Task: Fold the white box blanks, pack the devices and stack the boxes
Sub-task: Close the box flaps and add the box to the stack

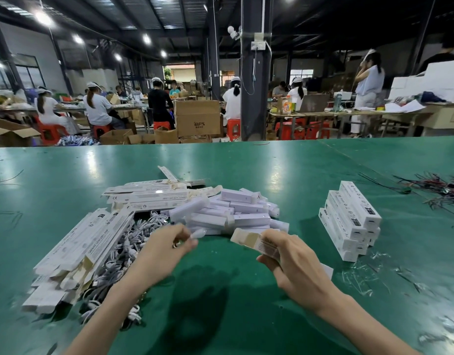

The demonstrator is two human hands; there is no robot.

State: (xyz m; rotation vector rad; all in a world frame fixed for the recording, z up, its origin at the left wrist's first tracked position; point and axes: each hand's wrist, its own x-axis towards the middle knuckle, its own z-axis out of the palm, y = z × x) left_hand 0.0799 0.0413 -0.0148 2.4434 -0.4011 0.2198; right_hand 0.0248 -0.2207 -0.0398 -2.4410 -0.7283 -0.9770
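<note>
Head view: we are sitting at the green table (pixel 220 316) and working over its near edge. Our right hand (pixel 295 262) is gripping a folded box (pixel 249 239), fingers curled round its body, and is turning its open end with the brown flaps toward the left, likely so that hand can feed something in. Our left hand (pixel 164 249) is hovering just beside the open end, fingers bent, pinching a small white piece (pixel 198 233). It is too blurred for us to say whether it is a device end or a cable plug.

We are keeping the supplies within easy reach. The flat blanks (pixel 87 242) are lying in a fanned heap to the left, partly over a tangle of white cables (pixel 123 242). The devices (pixel 233 211) are piled loosely in the middle, just beyond both hands. The finished stack (pixel 348 221) is sitting well to the right, apart from the loose stock, probably so packed boxes are not getting mixed back in. Dark wires (pixel 435 188) are lying far right.

We are judging this to be the packing step for this box. Many blanks and devices are waiting, so the task is far from done.
</note>
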